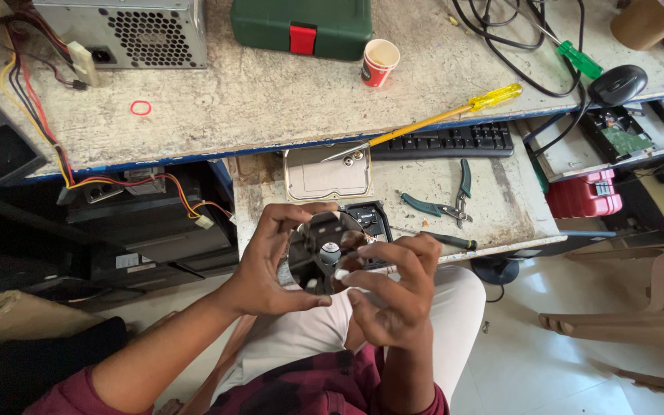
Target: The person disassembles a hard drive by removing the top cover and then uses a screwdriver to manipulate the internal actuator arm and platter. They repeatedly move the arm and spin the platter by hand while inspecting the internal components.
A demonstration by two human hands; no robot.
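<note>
Closest in, both hands are up over the lap with a shiny round disk platter (318, 253) held between them. The left hand (270, 265) wraps its edge from the left — thumb underneath, fingers curled over the top rim, clamped on the disk. The right hand (393, 288) comes in from the right, fingertips pinched together at the disk's centre hub and lower edge, so it's gripping the platter too.

Right behind the platter, the opened black hard drive body (370, 220) sits at the front of the pull-out shelf (501, 207). A dark screwdriver (443, 239) lies just beside it, teal-handled pliers (443, 201) a bit further back, and the drive's flat metal cover (326, 175) sits near the shelf's rear with a black keyboard (447, 141) beside it.

Up on the main bench (270, 100) — a yellow-handled screwdriver (439, 115), a red paper cup (380, 61), a green tool case (301, 27), a grey power supply (121, 27) with loose wires, and a black mouse (616, 83).
</note>
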